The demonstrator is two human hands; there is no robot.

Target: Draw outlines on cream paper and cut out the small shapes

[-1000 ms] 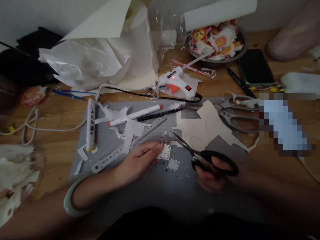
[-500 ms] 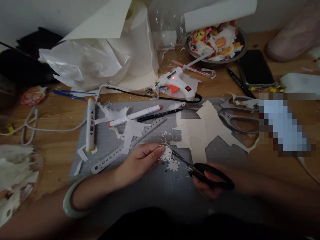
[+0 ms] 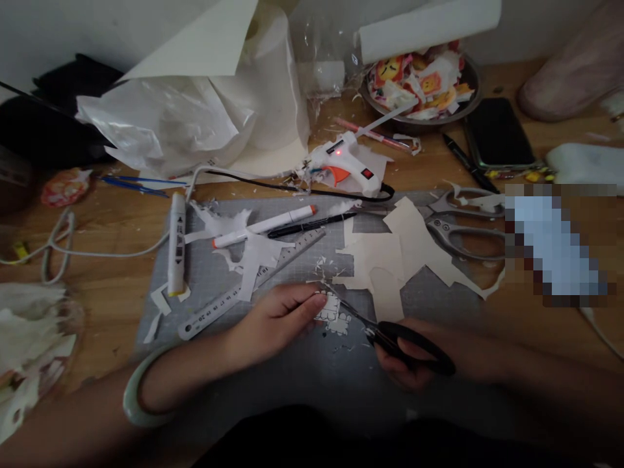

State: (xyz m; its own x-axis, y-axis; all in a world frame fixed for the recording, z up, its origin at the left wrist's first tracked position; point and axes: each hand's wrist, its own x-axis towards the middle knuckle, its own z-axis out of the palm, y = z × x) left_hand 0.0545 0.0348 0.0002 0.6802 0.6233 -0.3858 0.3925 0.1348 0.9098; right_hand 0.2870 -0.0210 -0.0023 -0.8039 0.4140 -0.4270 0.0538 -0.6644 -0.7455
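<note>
Between the thumb and fingers of my left hand (image 3: 287,312) is a small white paper cutout (image 3: 329,305) with a scalloped black outline. My right hand (image 3: 409,354) grips black-handled scissors (image 3: 414,348), whose blades reach up and left to the cutout's upper edge. Just below lies a second scalloped paper piece (image 3: 338,324) on the grey cutting mat (image 3: 273,390). Tiny paper clippings are scattered around the blade tips. Whether the blades are fully closed is hard to make out.
A white glue gun (image 3: 348,162) with a lit red light lies behind the mat. Cream paper scraps (image 3: 380,257), grey-handled scissors (image 3: 458,224), a ruler (image 3: 244,292) and markers (image 3: 266,225) cover the mat. A metal bowl (image 3: 475,97) of paper scraps and a phone (image 3: 500,133) stand at the back right.
My left hand and the cutout have shifted slightly right and down. The scissors stay at the cutout's edge, their handles a little lower.
</note>
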